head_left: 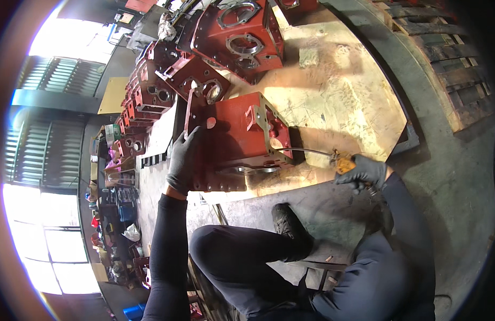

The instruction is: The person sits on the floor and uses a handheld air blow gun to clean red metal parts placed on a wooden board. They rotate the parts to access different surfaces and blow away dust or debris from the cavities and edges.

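Observation:
A red cast-metal housing point(234, 128) lies on its side on the worn, yellowish tabletop point(344, 107), its open end facing right. My left hand point(183, 160), in a dark glove, is closed on the flange at the housing's left end. To the right of the housing, my gloved right hand point(365, 172) grips an air blow gun point(344, 162) with a yellow body. Its long, thin, bent metal tube point(309, 150) reaches left to the opening in the housing. The tube's tip is hard to make out against the red casting.
Larger red housings point(239, 37) with round bores stand at the far side of the table, and a row of red castings point(145, 96) runs along the left. Wooden pallets point(451, 59) lie on the floor at the right. My bent leg point(242, 251) is close to the table's near edge.

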`<state>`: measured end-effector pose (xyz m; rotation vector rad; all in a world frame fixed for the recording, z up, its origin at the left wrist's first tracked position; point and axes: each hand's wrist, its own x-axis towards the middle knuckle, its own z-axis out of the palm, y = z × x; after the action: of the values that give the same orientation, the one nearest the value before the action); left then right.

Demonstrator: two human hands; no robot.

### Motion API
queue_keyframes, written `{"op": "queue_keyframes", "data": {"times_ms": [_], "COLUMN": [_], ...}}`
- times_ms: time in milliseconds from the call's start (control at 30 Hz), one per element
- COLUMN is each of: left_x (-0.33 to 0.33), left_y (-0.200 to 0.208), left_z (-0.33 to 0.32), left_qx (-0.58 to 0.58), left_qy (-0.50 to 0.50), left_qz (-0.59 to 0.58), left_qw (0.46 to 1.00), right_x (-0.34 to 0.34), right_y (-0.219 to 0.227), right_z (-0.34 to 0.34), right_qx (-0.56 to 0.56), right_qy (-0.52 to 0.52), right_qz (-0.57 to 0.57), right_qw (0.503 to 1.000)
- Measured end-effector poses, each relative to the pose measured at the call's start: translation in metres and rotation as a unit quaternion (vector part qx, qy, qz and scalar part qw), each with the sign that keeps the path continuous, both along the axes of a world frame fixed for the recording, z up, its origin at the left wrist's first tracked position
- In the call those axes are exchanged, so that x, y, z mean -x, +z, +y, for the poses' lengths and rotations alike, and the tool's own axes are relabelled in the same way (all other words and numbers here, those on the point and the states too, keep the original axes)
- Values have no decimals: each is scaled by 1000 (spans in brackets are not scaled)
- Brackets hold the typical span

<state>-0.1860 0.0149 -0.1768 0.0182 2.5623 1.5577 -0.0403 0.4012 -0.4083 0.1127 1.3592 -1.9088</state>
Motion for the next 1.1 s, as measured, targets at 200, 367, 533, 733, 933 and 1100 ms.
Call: {"op": "queue_keyframes", "data": {"times_ms": [200, 367, 533, 733, 933, 1100], "left_x": [4, 15, 2, 18, 21, 35], "left_y": [-1, -9, 0, -19, -19, -38], "left_z": [2, -12, 13, -10, -12, -23], "left_qx": [23, 3, -38, -47, -6, 12], "left_qy": [15, 5, 23, -19, -15, -12], "left_qz": [-7, -9, -45, -18, -15, 15], "left_qw": [1000, 1000, 998, 999, 1000, 1000], "right_x": [8, 20, 30, -28, -101, -71], "right_y": [18, 37, 63, 69, 154, 174], "right_z": [34, 59, 52, 51, 30, -26], "right_qx": [-38, -201, -247, -322, -366, -430], "right_qy": [-27, 13, 11, -90, -30, 22], "right_qz": [2, 32, 78, 71, 228, 465], "right_qw": [999, 979, 966, 940, 902, 774]}}
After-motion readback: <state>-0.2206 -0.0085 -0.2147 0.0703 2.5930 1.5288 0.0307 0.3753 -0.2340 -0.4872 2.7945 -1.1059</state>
